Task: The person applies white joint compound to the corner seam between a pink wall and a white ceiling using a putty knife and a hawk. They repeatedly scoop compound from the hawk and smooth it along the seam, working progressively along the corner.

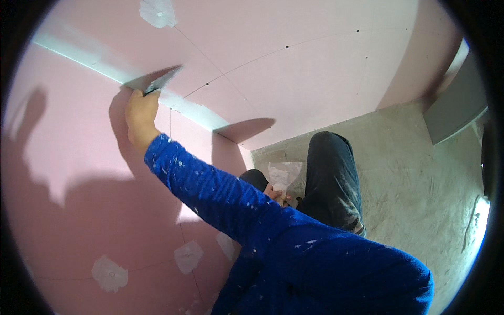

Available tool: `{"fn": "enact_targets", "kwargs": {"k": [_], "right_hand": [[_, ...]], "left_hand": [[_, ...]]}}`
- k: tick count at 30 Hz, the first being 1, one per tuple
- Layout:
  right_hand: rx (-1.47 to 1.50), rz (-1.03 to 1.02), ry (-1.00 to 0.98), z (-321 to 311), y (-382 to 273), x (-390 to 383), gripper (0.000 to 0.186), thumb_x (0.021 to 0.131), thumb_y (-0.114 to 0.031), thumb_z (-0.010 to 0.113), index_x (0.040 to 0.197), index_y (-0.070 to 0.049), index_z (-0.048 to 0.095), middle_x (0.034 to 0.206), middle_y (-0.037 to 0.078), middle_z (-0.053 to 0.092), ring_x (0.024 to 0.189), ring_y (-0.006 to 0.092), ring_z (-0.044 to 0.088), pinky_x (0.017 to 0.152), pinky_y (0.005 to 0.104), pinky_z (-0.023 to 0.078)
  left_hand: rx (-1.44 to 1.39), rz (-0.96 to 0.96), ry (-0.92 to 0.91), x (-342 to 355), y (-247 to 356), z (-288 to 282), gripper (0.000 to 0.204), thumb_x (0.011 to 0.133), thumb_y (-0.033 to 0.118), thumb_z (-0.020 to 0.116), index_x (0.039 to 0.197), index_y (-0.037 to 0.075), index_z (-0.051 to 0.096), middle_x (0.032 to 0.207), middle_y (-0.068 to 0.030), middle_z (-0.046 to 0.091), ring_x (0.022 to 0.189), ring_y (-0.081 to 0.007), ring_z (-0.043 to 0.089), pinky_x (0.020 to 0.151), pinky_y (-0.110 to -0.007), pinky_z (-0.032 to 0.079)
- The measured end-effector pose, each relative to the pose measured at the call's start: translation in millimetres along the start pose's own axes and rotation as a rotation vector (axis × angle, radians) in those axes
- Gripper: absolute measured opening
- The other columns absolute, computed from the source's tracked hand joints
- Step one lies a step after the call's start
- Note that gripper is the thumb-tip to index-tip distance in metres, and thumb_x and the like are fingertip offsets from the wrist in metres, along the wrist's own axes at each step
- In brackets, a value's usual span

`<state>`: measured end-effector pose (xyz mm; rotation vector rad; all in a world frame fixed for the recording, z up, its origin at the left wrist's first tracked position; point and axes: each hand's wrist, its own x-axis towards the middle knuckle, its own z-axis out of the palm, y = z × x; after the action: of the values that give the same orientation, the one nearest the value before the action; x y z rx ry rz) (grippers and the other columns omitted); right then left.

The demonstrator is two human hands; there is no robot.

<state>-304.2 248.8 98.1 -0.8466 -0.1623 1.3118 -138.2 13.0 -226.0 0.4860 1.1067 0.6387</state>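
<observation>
Nearest the camera, one blue sleeve flecked with white, stretched leftward to the right hand, closed round a putty knife at the seam of the pink boards; cannot tell whether touching. Below, between dark trouser legs, partly hidden left hand, grasping a wide scraper smeared white. Probably light and stiff, springy toward the thin edge; best held by the handle. Count: two hands, two blades, two legs, at least four white patches.
</observation>
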Motion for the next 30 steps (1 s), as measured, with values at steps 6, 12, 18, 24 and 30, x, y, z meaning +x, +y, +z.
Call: {"fn": "enact_targets", "kwargs": {"k": [6,12,18,24,30], "right_hand": [[0.281,0.201,-0.388,-160.1,2.0,-18.2,0.029,0.095,-0.016,0.048,0.119,-0.001,0.057,0.097,0.006,0.059,0.086,0.0161,0.054,0.076,0.0328,0.046],[0.172,0.306,0.123,-259.1,90.6,77.4,0.028,0.086,-0.013,0.055,0.108,0.003,0.06,0.096,0.007,0.06,0.081,0.0172,0.055,0.069,0.0345,0.046],[0.168,0.265,0.048,-264.6,148.6,110.6,0.033,0.09,-0.008,0.049,0.121,-0.002,0.057,0.102,0.005,0.061,0.086,0.018,0.058,0.076,0.0341,0.049],[0.284,0.244,0.001,-232.2,123.6,105.7,0.03,0.088,-0.004,0.047,0.118,-0.006,0.055,0.088,0.003,0.056,0.071,0.0148,0.052,0.06,0.0326,0.044],[0.363,0.313,-0.129,-147.0,58.9,64.7,0.032,0.091,-0.005,0.049,0.122,-0.008,0.051,0.083,0.005,0.059,0.062,0.0176,0.055,0.053,0.0345,0.046]], "left_hand": [[0.0,-0.016,-0.022,0.3,6.7,-0.8,0.041,0.099,0.01,0.048,0.139,0.011,0.042,0.093,-0.0147,0.065,0.065,-0.0222,0.065,0.054,-0.033,0.057],[-0.013,0.047,0.159,-9.4,-1.9,12.2,0.031,0.099,0.013,0.05,0.129,0.006,0.049,0.097,-0.0112,0.062,0.076,-0.0229,0.065,0.063,-0.034,0.057],[-0.046,0.058,0.151,-10.8,-5.0,9.3,0.033,0.099,0.013,0.05,0.131,0.007,0.048,0.096,-0.0116,0.063,0.075,-0.0224,0.065,0.061,-0.033,0.057],[-0.046,0.081,0.157,-5.9,-7.7,10.0,0.036,0.098,0.013,0.051,0.134,0.007,0.047,0.096,-0.0119,0.063,0.074,-0.0219,0.065,0.059,-0.033,0.056],[-0.053,0.081,0.17,-1.3,-8.1,10.1,0.039,0.098,0.013,0.052,0.136,0.007,0.045,0.095,-0.0123,0.063,0.073,-0.0214,0.065,0.057,-0.032,0.056]]}}
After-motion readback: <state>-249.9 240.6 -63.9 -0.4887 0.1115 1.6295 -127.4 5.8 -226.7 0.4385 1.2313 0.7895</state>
